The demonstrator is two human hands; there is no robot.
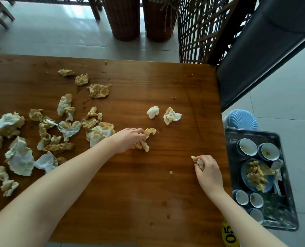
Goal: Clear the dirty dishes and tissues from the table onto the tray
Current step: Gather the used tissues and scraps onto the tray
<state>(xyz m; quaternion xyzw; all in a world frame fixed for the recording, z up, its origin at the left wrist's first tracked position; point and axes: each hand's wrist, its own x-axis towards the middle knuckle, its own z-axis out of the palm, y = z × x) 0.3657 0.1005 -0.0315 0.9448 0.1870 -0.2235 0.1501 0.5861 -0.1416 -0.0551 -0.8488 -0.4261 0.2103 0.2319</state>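
Tissue wad (144, 147) gripped, left hand (128, 139); scrap (197, 160) pinched, right hand (209, 173).

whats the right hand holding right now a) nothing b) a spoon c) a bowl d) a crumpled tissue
d: the right hand has its fingers curled round a small stained crumpled tissue, low over the table.

Blurry near end of tray (278, 209)
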